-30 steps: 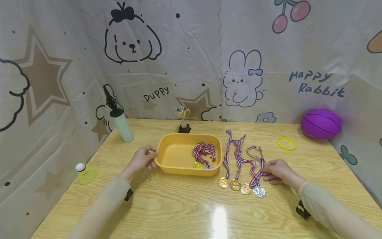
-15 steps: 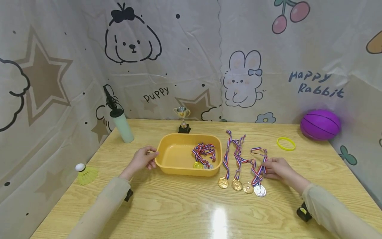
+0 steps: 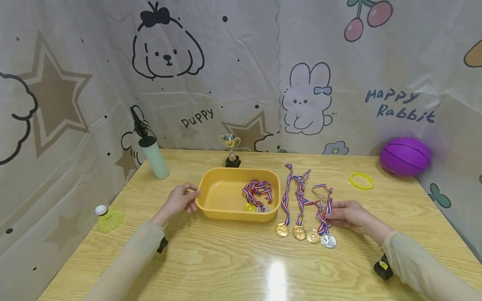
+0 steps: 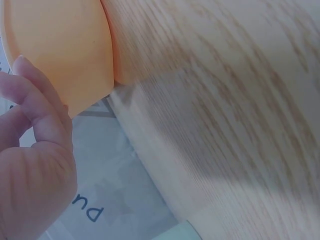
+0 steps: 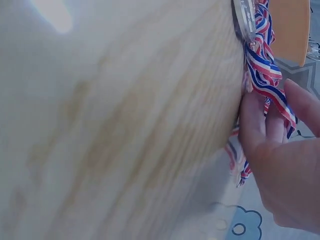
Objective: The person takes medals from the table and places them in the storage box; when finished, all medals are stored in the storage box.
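Note:
My left hand (image 3: 182,197) grips the left end of a yellow plastic basin (image 3: 233,215), thumb at its rim. Inside, at the right end, lie a gold medal (image 3: 249,207) and a silver one with tangled striped ribbons (image 3: 257,190). To the right of the basin, several medals lie in a row. My right hand (image 3: 349,216) is at the rightmost, a silver medal (image 3: 329,241), pinching its red, white and blue ribbon (image 5: 267,75) between thumb and fingers. Beside it are a bronze-toned medal (image 3: 313,236) and two gold-coloured ones (image 3: 299,233), ribbons stretched toward the back.
A small trophy cup (image 3: 231,150) stands behind the basin. At the back left is a pale green bottle (image 3: 155,159), with a yellow shuttlecock (image 3: 108,218) nearer the left edge. A yellow wristband (image 3: 361,181) and a purple ball (image 3: 405,156) occupy the back right.
My right hand has drawn the ribbon right and then back left, its loop shifting with it. The nearby medals have slid slightly. The left hand and basin have stayed put.

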The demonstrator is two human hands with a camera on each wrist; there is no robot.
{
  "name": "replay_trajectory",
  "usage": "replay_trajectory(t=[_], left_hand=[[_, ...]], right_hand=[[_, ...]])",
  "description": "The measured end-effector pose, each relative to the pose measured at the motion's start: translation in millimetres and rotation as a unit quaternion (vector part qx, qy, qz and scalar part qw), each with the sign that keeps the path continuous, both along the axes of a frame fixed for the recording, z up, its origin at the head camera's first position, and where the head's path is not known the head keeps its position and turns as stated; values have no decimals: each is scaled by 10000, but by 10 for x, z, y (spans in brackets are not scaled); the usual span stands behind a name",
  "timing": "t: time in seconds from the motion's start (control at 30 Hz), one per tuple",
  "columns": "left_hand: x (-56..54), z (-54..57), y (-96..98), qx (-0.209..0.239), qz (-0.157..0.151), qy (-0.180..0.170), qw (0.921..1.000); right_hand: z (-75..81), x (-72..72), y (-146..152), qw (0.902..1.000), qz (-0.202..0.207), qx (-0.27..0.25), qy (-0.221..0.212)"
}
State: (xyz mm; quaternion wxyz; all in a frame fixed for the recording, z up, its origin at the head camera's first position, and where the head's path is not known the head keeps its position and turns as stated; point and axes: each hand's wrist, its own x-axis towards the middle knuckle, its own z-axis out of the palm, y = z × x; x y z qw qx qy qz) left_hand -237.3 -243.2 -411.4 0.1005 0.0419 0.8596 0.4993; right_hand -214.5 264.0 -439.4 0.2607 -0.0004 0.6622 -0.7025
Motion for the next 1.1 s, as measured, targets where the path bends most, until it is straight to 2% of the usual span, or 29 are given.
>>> replay_trajectory(t=[0.2,0.5,0.8,1.1], left_hand=[[-1,5,2,-29,-5,-1,10000],[-8,-15,-3,-43,-14,9,10000],[-15,-13,-9,-10,-29,30,10000],[1,11,3,-36,-12,18,10000]], right_hand=[[-34,-8,21,9994,139,-310,-118],[-15,10,21,9999,86,-128,-49],[49,9,36,9987,222,-454,77],[52,0,42,9985,89,-529,109]])
